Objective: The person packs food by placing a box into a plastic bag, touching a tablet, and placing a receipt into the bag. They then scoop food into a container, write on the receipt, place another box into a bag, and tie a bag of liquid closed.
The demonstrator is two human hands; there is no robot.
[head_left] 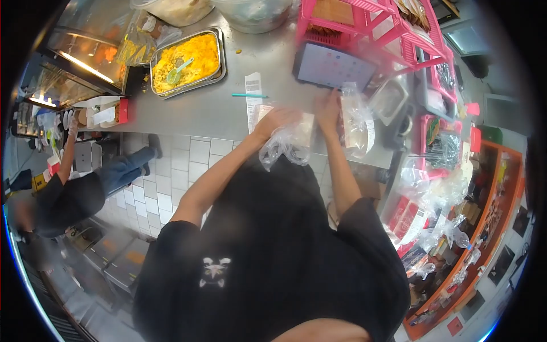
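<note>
My left hand (pixel 277 121) lies over the near side of a pale box in a clear plastic bag (pixel 289 143), its fingers curled onto it. That bag's knotted handles hang at the front edge of the steel table. My right hand (pixel 327 113) is to the right of it, fingers stretched forward and fingertips close to the lower edge of a tablet (pixel 333 64). Just right of that hand stands a second bagged box (pixel 354 121) with a printed label. Beyond my left hand lie a paper receipt (pixel 252 86) and a thin teal stick (pixel 247 96).
A metal tray of yellow food (pixel 212 73) with a green spoon (pixel 181 69) sits at the back left, beside a lit display cabinet (pixel 85 65). Pink plastic racks (pixel 373 25) stand behind the tablet. Another person (pixel 74 194) is at the left. Orange shelving (pixel 494 228) lines the right.
</note>
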